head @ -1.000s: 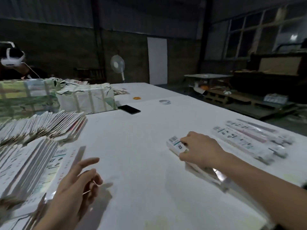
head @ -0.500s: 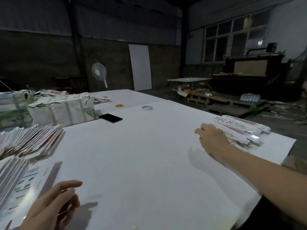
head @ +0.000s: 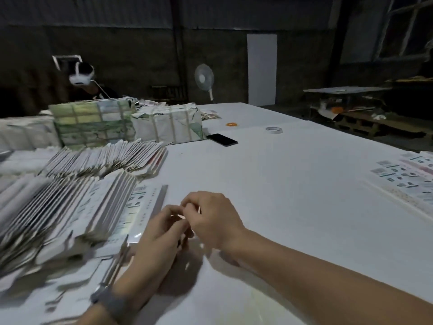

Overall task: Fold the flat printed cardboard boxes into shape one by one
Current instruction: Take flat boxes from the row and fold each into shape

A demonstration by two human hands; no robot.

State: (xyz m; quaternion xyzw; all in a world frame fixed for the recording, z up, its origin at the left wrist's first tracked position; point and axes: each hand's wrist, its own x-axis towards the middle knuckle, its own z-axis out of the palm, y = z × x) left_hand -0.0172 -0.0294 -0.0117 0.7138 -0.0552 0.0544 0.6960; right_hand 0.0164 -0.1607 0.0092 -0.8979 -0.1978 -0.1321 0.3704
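Dim workshop, white desk. Both hands meet, fingers curled; what they pinch, cannot tell (blurred). Flat boxes stacked just left. Between boxes, judged; next: take top flat.

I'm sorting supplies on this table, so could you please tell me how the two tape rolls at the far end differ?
The orange tape roll looks smaller and lies farther back, nearer the wrapped bundles. The pale tape roll looks wider, whitish, and lies further right. Both lie flat on the white table, beyond the black phone.
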